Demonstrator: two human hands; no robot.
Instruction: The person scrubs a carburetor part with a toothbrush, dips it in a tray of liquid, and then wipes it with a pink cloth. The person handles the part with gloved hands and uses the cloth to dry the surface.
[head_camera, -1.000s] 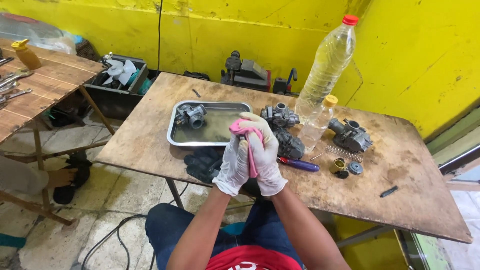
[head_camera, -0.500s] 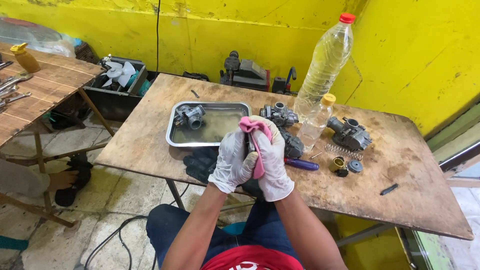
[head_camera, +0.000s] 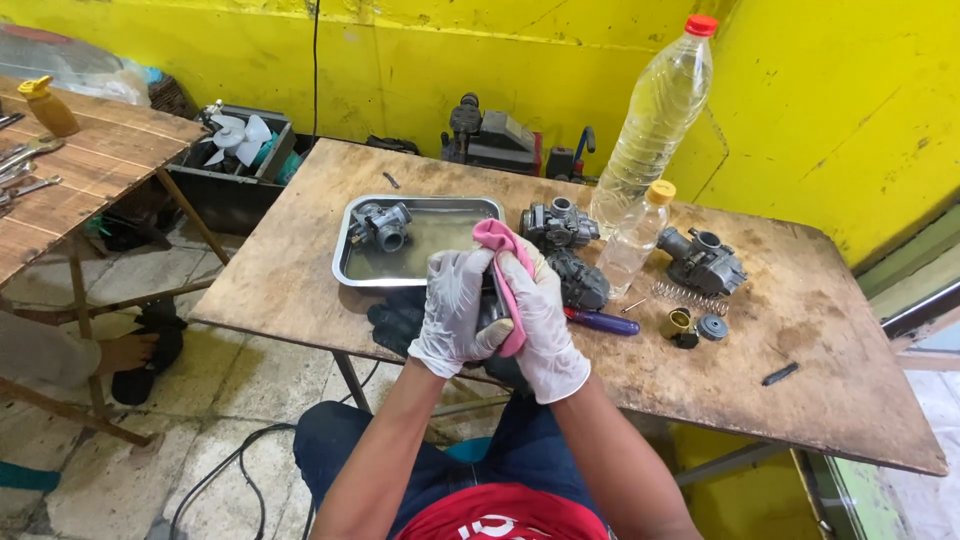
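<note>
Both my hands wear white gloves and are raised together over the front edge of the wooden table (head_camera: 300, 270). My left hand (head_camera: 452, 310) grips a dark metal part that is mostly hidden between the palms. My right hand (head_camera: 545, 320) presses a pink cloth (head_camera: 497, 245) against that part. A metal tray (head_camera: 440, 235) just beyond them holds a grey carburetor (head_camera: 380, 225) in shallow liquid. A black glove (head_camera: 395, 320) lies on the table under my left wrist.
Two more carburetors (head_camera: 558, 225) (head_camera: 705, 262) sit on the table, with a small bottle (head_camera: 637, 238), a tall clear bottle (head_camera: 655, 110), a purple-handled screwdriver (head_camera: 600, 321), a spring (head_camera: 690, 297) and small round parts (head_camera: 690, 325). A second wooden table (head_camera: 80, 180) stands left; someone's foot (head_camera: 125, 352) shows beneath it.
My hands have shifted slightly and the pink cloth has moved over the part between them. The camera view has drifted a little; the table items have stayed put.
</note>
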